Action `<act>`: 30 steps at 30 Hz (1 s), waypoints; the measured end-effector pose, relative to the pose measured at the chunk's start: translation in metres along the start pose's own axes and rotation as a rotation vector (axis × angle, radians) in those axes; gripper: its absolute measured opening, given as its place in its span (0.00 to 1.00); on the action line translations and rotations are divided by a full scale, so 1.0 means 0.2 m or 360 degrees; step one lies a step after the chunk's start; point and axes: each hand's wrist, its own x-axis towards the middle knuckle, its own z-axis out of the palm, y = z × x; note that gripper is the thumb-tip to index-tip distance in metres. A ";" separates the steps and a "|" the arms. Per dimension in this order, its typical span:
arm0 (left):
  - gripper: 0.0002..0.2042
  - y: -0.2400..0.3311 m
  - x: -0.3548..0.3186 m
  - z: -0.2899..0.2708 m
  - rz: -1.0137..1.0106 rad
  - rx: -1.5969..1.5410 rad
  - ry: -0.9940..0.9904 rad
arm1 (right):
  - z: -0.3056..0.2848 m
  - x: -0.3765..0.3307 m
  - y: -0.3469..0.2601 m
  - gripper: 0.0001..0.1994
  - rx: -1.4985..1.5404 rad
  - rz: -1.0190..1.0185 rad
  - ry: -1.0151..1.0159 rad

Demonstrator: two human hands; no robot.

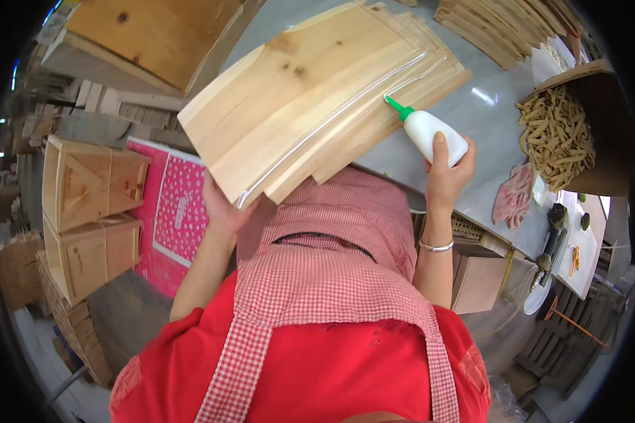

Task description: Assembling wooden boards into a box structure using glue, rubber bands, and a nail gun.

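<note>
My right hand (450, 169) is wrapped round a white glue bottle (434, 135) with a green nozzle. The nozzle tip touches a lower board, where a white line of glue (409, 82) runs along it. A fanned stack of pale wooden boards (310, 70) lies tilted over the table edge. Another white glue line (317, 121) follows the long edge of the top board. At the stack's near left corner, my left hand (222, 208) grips the boards from the side and below; its fingers are partly hidden.
The grey table (490, 116) holds more stacked boards (501, 28) at the back. At right, a box (610, 120) spills curved tan pieces (559, 137), beside a pink glove (513, 196) and a dark tool (554, 229). Wooden crates (95, 183) stand at left, near a pink sheet (180, 204).
</note>
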 end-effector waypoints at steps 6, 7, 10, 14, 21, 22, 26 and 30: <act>0.30 0.00 0.00 0.06 -0.0062 -0.0148 -0.0123 | -0.02 -0.32 -0.15 0.19 -0.0158 -0.0211 -0.0388; 0.30 0.00 0.00 0.06 -0.0042 -0.0179 -0.0139 | -0.02 -0.38 -0.15 0.19 -0.0158 -0.0233 -0.0461; 0.29 0.02 0.02 -0.05 -0.0197 -0.0318 -0.0572 | -0.02 -0.52 -0.18 0.20 -0.0112 -0.0268 -0.0658; 0.30 0.02 0.01 -0.02 -0.0154 -0.0203 -0.0343 | -0.01 -0.59 -0.20 0.21 -0.0159 -0.0365 -0.0895; 0.31 0.02 0.02 -0.03 -0.0194 -0.0247 -0.0407 | 0.05 -0.63 -0.21 0.20 -0.0023 -0.0425 -0.1006; 0.31 0.02 0.03 -0.04 -0.0190 -0.0246 -0.0415 | 0.06 -0.64 -0.21 0.20 -0.0020 -0.0433 -0.1003; 0.33 -0.02 0.04 -0.01 -0.0060 -0.0162 -0.0329 | 0.03 -0.56 -0.21 0.21 0.0153 -0.0181 -0.0898; 0.28 -0.10 0.06 -0.05 0.0016 0.0059 -0.0632 | -0.05 -0.41 -0.16 0.21 0.0409 -0.0033 -0.0542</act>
